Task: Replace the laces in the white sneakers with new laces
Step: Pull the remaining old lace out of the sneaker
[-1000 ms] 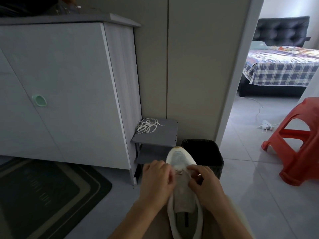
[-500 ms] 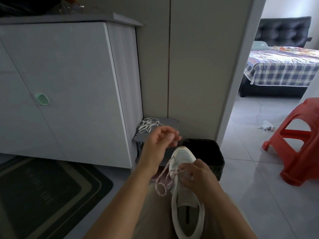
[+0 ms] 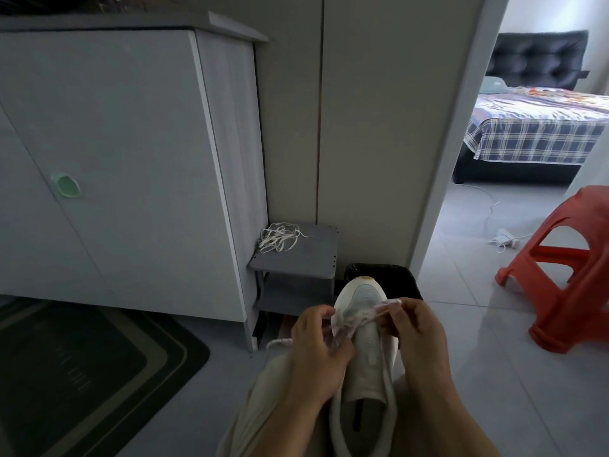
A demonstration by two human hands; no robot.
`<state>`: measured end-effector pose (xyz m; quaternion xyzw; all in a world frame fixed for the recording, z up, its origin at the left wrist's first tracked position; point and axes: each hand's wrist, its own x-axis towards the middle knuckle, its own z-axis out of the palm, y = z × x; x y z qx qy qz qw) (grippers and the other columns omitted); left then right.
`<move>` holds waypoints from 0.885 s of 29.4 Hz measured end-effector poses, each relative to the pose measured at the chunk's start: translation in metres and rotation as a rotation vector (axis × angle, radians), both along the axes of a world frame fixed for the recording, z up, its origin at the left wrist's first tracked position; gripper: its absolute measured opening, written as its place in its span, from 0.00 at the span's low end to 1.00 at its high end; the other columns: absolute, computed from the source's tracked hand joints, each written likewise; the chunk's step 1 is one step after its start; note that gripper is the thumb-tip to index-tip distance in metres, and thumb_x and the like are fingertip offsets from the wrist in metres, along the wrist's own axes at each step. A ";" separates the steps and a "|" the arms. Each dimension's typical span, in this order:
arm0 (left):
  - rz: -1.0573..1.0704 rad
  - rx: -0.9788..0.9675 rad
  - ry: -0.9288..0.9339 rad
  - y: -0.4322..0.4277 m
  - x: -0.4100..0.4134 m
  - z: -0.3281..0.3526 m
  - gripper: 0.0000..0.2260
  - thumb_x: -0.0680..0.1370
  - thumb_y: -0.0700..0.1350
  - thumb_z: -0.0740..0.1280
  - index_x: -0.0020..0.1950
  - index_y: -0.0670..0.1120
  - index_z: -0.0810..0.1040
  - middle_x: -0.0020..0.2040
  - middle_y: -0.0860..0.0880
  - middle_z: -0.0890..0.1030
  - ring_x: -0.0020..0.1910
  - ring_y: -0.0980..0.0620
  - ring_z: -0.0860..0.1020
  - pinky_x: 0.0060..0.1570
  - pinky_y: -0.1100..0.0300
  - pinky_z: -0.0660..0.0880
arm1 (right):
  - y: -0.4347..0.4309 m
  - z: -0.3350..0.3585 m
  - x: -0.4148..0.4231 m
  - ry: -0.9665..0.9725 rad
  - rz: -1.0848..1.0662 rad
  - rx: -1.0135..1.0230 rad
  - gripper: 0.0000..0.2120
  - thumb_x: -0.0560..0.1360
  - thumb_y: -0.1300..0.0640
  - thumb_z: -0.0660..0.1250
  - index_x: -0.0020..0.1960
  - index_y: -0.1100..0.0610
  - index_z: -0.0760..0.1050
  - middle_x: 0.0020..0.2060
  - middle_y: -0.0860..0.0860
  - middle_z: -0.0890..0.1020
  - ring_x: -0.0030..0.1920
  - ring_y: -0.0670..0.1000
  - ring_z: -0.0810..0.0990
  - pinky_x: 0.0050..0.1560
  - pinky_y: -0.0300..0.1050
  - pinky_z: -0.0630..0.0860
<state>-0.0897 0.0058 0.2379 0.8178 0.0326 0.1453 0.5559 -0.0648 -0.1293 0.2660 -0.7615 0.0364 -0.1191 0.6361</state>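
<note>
Left hand [image 3: 316,351], fingers curled, pinches pink-flecked lace [image 3: 357,319] at left side of white sneaker [image 3: 367,361]; right hand [image 3: 417,331] pinches same lace at right side, strand stretched across forefoot. Sneaker lies on lap, toe pointing toward black bin [image 3: 407,278]. Loose bundle of white laces [image 3: 278,238] rests on grey shelf [image 3: 309,263] beside cabinet [image 3: 131,159].
</note>
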 end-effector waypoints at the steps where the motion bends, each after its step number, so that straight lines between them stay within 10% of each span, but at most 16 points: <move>1: -0.013 -0.001 -0.014 0.000 0.000 0.000 0.17 0.71 0.44 0.71 0.53 0.57 0.69 0.54 0.60 0.69 0.56 0.55 0.71 0.51 0.65 0.71 | 0.000 0.002 -0.002 0.006 -0.023 0.096 0.06 0.77 0.62 0.60 0.49 0.62 0.74 0.40 0.55 0.80 0.40 0.52 0.79 0.39 0.36 0.77; 10: -0.112 -0.114 0.035 0.011 -0.004 0.006 0.09 0.73 0.43 0.69 0.51 0.51 0.74 0.53 0.54 0.74 0.48 0.67 0.74 0.45 0.76 0.70 | -0.010 0.009 -0.002 0.111 0.131 0.414 0.10 0.79 0.63 0.55 0.40 0.62 0.70 0.27 0.53 0.73 0.27 0.49 0.68 0.28 0.41 0.65; 16: -0.061 -0.074 0.051 0.009 -0.005 0.004 0.15 0.69 0.40 0.70 0.49 0.55 0.70 0.52 0.53 0.71 0.49 0.58 0.73 0.43 0.73 0.71 | -0.044 0.006 0.015 0.133 -0.191 0.820 0.11 0.79 0.62 0.55 0.39 0.56 0.68 0.27 0.51 0.72 0.19 0.43 0.64 0.18 0.33 0.61; 19: -0.020 -0.136 0.028 0.007 -0.006 0.004 0.13 0.68 0.41 0.70 0.49 0.52 0.71 0.48 0.50 0.75 0.46 0.55 0.76 0.44 0.69 0.72 | -0.060 -0.011 0.020 0.239 -0.241 0.326 0.06 0.78 0.64 0.58 0.53 0.61 0.72 0.38 0.57 0.76 0.29 0.47 0.72 0.27 0.37 0.70; 22: -0.032 -0.160 0.034 0.002 -0.007 0.004 0.16 0.69 0.35 0.69 0.49 0.53 0.70 0.49 0.51 0.74 0.46 0.58 0.75 0.44 0.70 0.72 | -0.041 -0.013 0.015 0.085 -0.187 -0.241 0.22 0.73 0.64 0.67 0.66 0.60 0.67 0.59 0.59 0.70 0.44 0.49 0.75 0.47 0.44 0.72; 26: -0.062 -0.239 0.046 -0.002 -0.008 0.008 0.18 0.70 0.33 0.68 0.54 0.49 0.69 0.50 0.51 0.75 0.47 0.63 0.76 0.44 0.72 0.72 | 0.002 0.001 0.007 -0.536 0.058 -0.732 0.06 0.70 0.56 0.71 0.46 0.55 0.80 0.49 0.54 0.77 0.50 0.48 0.72 0.45 0.44 0.76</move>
